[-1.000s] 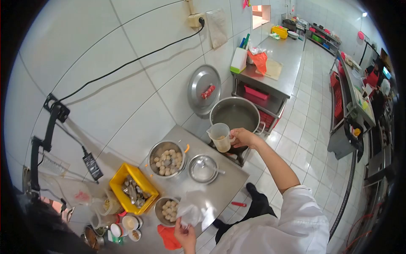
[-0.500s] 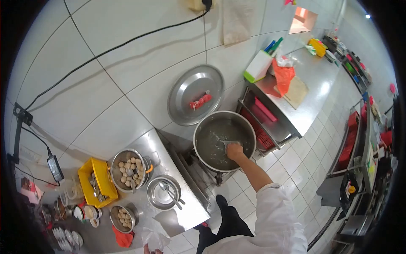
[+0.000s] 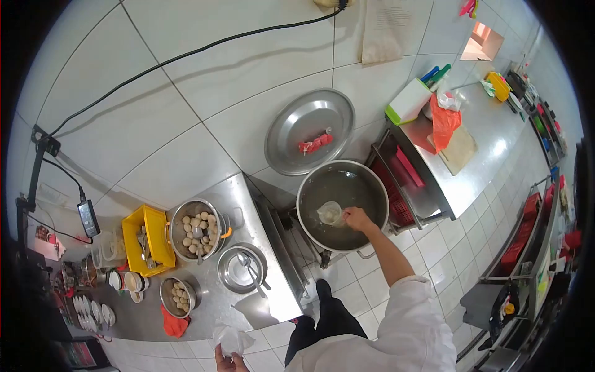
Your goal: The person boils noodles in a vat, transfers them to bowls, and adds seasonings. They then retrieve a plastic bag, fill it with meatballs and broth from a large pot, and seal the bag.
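Note:
My right hand reaches out over the large steel pot of cloudy broth and grips a clear plastic jug by its handle, down inside the pot at the liquid. At the bottom edge of the view my left hand clutches a crumpled clear plastic bag just off the front of the steel counter. The pot's lid leans against the tiled wall behind the pot.
On the counter stand a big bowl of meatballs, a smaller bowl of meatballs, an empty steel bowl with spoons, a yellow tub, small sauce cups and a red cloth. A steel worktable stands to the right.
My right hand carried the jug from above the counter's end into the pot and now holds it upright at the broth. The view swung right; my left hand dropped towards the frame's bottom.

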